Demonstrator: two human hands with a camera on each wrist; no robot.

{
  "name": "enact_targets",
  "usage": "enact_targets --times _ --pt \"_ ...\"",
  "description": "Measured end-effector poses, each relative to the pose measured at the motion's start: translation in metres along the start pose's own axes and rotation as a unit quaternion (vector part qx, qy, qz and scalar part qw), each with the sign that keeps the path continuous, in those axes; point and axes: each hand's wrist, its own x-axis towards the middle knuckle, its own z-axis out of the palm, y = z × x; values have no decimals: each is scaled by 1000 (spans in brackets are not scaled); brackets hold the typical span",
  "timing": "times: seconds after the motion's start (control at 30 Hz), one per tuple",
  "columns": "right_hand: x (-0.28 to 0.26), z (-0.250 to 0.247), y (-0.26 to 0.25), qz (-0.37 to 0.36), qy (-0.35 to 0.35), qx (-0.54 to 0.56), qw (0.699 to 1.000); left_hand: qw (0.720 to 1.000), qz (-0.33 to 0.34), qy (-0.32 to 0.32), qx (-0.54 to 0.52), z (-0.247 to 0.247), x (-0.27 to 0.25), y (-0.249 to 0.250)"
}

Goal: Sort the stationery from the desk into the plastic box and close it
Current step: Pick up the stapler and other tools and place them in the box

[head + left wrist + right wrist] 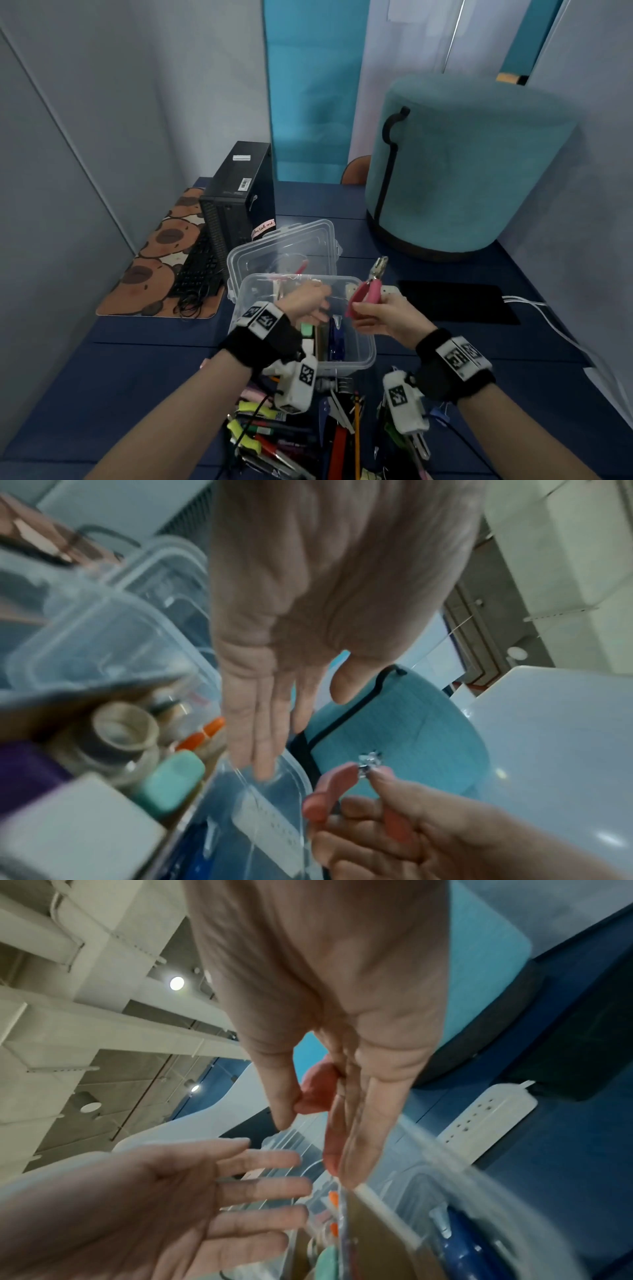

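Right hand grips a pink-handled punch over the open clear box; left hand spread flat beside it.

Far left of the grip, a brown patterned desk mat [150, 274] carries a black keyboard [198, 267] and a black computer tower [239, 192]. Nearer, the left hand [303, 303] hovers over the clear, smooth-walled plastic box [363, 356], fingers straight and holding nothing. Inside the box lie a mint-green eraser [173, 780], a tape roll [123, 729] and a glossy blue stapler [337, 341]; its clear lid [284, 246] lies behind. The right hand [383, 317] curls round the pink-handled metal hole punch [368, 287], above the box's right rim. Below the grip, a loose heap of pens and markers [291, 438] covers the dark blue desk [137, 359]. To the right sit a white power strip [486, 1118], a black pad [455, 305] and a fuzzy teal round stool [472, 164].
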Motion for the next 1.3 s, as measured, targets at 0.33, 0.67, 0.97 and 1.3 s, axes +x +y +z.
enact_targets --times 0.33,0.67,0.97,1.3 --pt "40 61 3 153 -15 -229 961 986 110 122 -19 -54 -47 -61" --pt "46 81 12 214 -57 -363 905 992 94 85 -9 -67 -55 -92" --pt "44 80 26 167 -68 -387 904 984 89 152 -7 -79 -59 -119" --pt "39 69 31 43 30 -436 898 919 -104 321 204 -105 -88 -186"
